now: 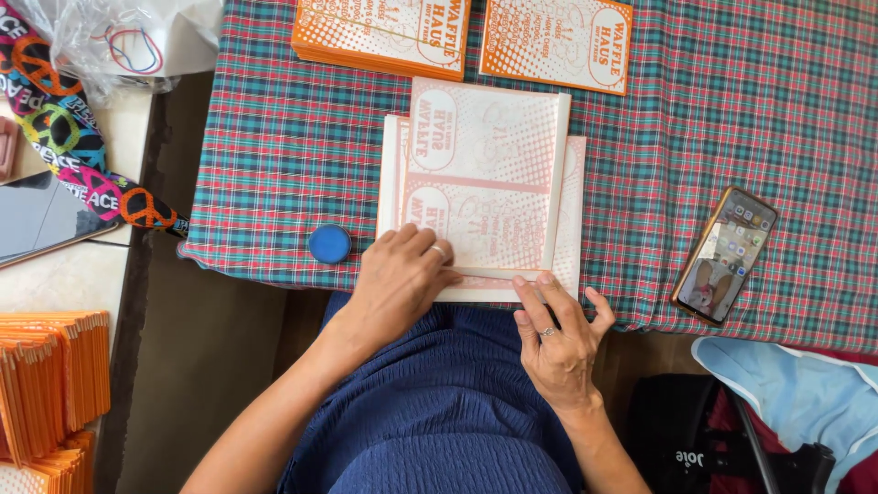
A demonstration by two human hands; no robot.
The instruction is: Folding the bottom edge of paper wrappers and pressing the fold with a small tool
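Note:
A stack of pale, pink-printed paper sheets (485, 174) lies on the plaid tablecloth (274, 155) near its front edge. My left hand (401, 279) rests flat on the stack's near left corner, fingers pressing on the top sheet. My right hand (558, 334) is at the stack's near right edge, fingertips touching the lower edge of the sheets. Both hands wear rings. Neither hand has lifted a sheet.
Two stacks of orange printed paper bags (384, 32) (556, 41) lie at the far side. A small blue round tin (329, 243) sits left of my hand. A smartphone (725, 254) lies at the right. More orange bags (50, 384) stand at lower left.

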